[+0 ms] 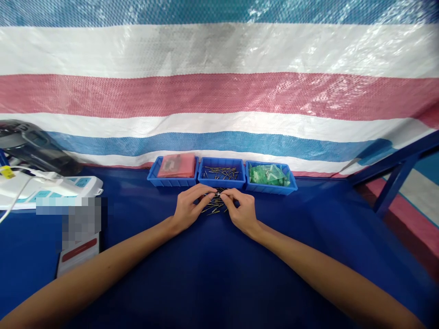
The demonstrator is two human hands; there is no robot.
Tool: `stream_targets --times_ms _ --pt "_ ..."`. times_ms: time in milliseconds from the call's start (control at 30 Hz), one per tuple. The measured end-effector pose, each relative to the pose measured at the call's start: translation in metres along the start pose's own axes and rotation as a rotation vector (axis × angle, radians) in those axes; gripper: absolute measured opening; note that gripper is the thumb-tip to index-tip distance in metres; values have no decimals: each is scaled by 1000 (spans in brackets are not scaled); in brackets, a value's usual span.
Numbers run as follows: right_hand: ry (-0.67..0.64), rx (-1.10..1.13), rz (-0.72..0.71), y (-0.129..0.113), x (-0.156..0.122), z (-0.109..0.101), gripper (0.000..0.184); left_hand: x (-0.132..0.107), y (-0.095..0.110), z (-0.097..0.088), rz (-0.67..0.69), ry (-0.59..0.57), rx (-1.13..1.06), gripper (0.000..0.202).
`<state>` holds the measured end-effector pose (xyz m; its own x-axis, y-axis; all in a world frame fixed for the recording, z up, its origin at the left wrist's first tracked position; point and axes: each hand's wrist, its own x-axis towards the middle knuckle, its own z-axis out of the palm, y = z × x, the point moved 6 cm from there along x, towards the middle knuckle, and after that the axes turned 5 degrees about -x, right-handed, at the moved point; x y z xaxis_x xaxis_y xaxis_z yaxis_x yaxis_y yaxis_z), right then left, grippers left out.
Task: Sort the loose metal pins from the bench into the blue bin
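- Left hand [188, 208] and right hand [242, 211] meet fingertip to fingertip over a loose pile of small metal pins [215, 206]; each grip looks pinched shut on something tiny at about [218, 195], likely one pin, too small to confirm.
- Pins: judged light, stiff, thin, smooth, so prone to slip or roll; best taken mid-shaft between thumb and forefinger pads.
- Pile lies on the blue bench [212, 274], just at 6 o'clock of the middle bin [222, 172], which holds more pins.
- Both forearms stretch forward and converge, wrists low near the bench, palms down, fingers curled.
- Pink-filled bin [173, 170] at 9 o'clock of the middle bin, green-filled bin [270, 176] at 3 o'clock.
- Power strip [51, 188] far at 9 o'clock.
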<state>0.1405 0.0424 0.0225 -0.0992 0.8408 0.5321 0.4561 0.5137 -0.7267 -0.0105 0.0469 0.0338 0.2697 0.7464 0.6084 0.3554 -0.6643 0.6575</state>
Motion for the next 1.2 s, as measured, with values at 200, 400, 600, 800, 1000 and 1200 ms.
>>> stream_targets --times_ms 200,400,600,800,1000,1200 --pt "6 79 16 -1 0 0 8 -6 -9 -2 -110 49 -152 19" --pt "153 39 -74 -1 2 -7 35 -7 -12 -1 -169 67 -204 20" --pt "100 124 -104 -2 1 -4 55 -5 -12 -1 -173 49 -189 19" --pt "39 176 -158 -7 -3 -5 57 -5 -11 -1 -166 37 -169 20" --pt "-1 186 -61 -1 -3 -4 52 -2 -2 -2 -61 27 -57 22" --pt "-24 180 -63 3 -3 1 52 1 2 -2 10 25 -21 21"
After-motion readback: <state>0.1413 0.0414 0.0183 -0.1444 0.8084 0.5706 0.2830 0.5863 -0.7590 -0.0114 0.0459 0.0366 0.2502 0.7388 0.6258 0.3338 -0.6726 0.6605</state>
